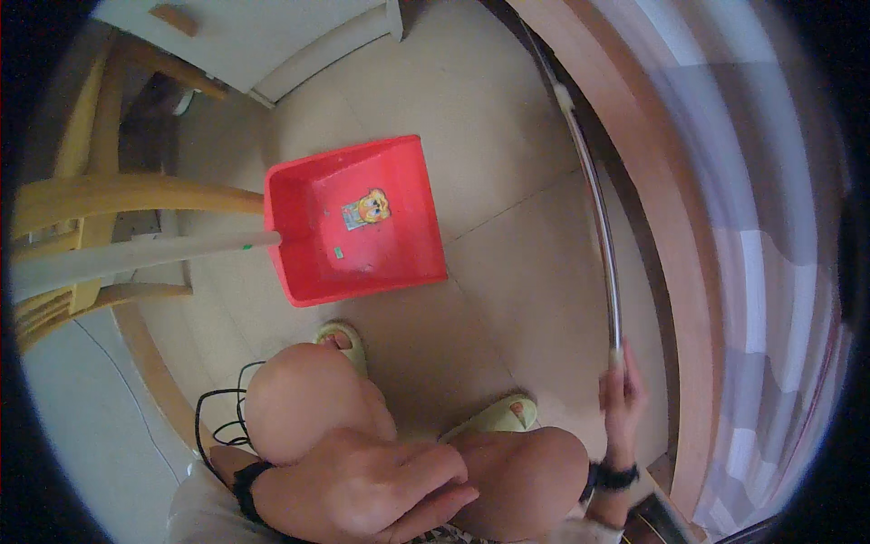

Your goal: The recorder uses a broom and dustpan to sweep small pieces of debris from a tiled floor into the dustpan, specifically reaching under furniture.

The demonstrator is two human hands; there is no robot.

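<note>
My right hand (620, 391) grips the near end of a shiny metal pole (599, 197). The pole runs away from me along the bed's lower edge, and its far end passes into the dark gap there. Across my knees lies my left hand (401, 483), back upward, with its fingers bent; its palm is hidden and no object shows in it. A red plastic dustpan (408, 245) rests on the tiled floor ahead of me. Its inside bears a cartoon sticker (367, 209) and a small green scrap (339, 253). The dustpan's pale handle (156, 257) extends leftward.
A wooden chair (149, 194) stands at left, beside the dustpan handle. Ahead is a white cabinet (272, 41). The wooden bed frame (669, 224) and a checked cloth (754, 272) line the right side. Black cable (200, 425) loops beside my left knee.
</note>
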